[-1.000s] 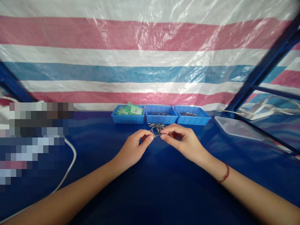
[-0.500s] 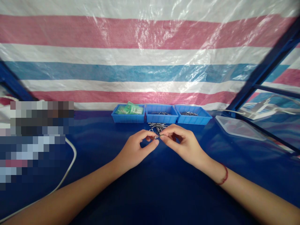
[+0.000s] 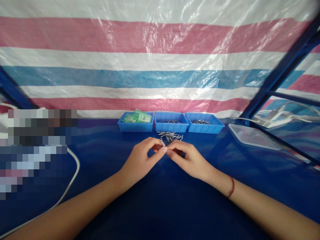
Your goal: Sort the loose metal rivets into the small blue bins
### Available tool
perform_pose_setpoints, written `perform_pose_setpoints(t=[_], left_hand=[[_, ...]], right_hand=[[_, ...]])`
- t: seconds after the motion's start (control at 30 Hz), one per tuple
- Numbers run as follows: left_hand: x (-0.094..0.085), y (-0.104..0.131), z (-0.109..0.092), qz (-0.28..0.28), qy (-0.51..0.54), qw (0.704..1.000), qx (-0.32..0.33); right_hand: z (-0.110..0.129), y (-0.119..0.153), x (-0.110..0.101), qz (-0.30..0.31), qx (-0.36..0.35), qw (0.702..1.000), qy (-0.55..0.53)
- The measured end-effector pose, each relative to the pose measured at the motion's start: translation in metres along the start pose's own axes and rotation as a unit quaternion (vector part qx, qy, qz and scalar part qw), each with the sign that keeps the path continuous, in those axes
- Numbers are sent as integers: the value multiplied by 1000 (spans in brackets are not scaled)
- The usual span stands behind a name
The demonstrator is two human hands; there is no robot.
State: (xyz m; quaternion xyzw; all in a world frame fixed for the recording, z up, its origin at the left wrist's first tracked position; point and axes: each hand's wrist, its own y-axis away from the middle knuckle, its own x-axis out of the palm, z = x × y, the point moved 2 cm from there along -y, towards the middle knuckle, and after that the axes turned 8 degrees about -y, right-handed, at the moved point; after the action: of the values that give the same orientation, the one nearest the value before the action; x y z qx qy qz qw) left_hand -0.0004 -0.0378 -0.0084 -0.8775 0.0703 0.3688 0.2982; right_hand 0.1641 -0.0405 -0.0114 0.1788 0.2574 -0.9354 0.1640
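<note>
My left hand [image 3: 140,159] pinches a small, thin metal rod [image 3: 162,143] between thumb and forefinger. My right hand [image 3: 191,158] meets it fingertip to fingertip, thumb and forefinger pressed together at the rod's near end. What the right fingertips hold, if anything, is hidden. Just beyond the hands, a loose pile of thin metal rods [image 3: 172,136] lies on the blue table [image 3: 160,206]; the fingers cover part of it.
Along the back stand three blue bins: the left bin [image 3: 135,128] with green packets [image 3: 137,116], the middle bin [image 3: 171,128] and right bin [image 3: 206,128] with metal pieces. A clear plastic lid [image 3: 253,136] lies right; a white cable [image 3: 75,173] and a blurred-out person are left.
My right hand has come left and lower, its fingertips now against those of the left. The metal rod has turned to a steeper angle. The whole view has shifted slightly.
</note>
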Motion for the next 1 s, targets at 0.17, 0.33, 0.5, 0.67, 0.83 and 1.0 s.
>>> perform_pose_setpoints(t=[0.17,0.33,0.5,0.67,0.83,1.0], left_hand=[[-4,-5,15,-5,-132,991,11],[-6,-8,30,30,-215,976,-17],[-4,-8,30,65,-232,970,-42],[-3,-10,33,74,-206,975,-41],[-3,-11,30,44,-128,990,-24],[0,-8,16,22,-34,999,-12]], right_hand=[[-20,-9,-29,-148,100,981,-78],[-44,-15,-80,-322,179,919,-138],[-62,-13,-113,-379,209,889,-152],[-56,-13,-107,-358,209,899,-141],[-32,-15,-59,-192,153,968,-45],[-15,-6,-17,-84,83,992,-39]])
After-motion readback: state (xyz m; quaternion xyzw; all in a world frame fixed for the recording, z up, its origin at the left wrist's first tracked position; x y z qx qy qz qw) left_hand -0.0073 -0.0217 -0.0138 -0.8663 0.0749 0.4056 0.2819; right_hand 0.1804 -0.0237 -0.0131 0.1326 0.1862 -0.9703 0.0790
